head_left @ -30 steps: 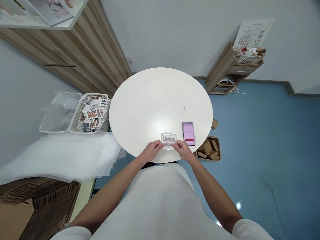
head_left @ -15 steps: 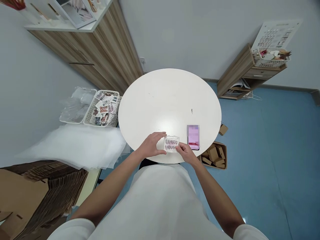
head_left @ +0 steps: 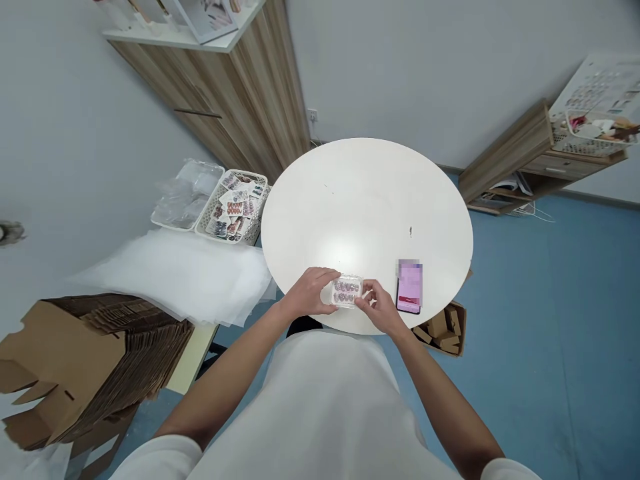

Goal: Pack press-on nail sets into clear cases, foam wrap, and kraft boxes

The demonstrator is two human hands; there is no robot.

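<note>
Case (head_left: 347,291) of clear plastic, two rows of nail-like pieces inside, is at the near edge of the tabletop (head_left: 365,207), the grip of the left hand (head_left: 311,291) around its left end, that of the right hand (head_left: 381,308) on its right edge. Beside them lies a phone (head_left: 409,290); beyond, a card-filled basket (head_left: 257,219).

Phone (head_left: 409,287): flat on the worktop (head_left: 367,200), to your right, screen lit pink.
Perforated basket (head_left: 257,221): just beyond the worktop's left edge, filled with printed cards (head_left: 235,208).
White tray (head_left: 173,228): beside the basket on your left, holding clear plastic (head_left: 184,197).
White sheets (head_left: 185,273): layered, nearer to you than the basket.
Flattened cardboard (head_left: 85,353): stacked at your lower left.
Open carton (head_left: 465,327): low on your right, partly hidden by the worktop, small brown boxes (head_left: 439,325) inside.
</note>
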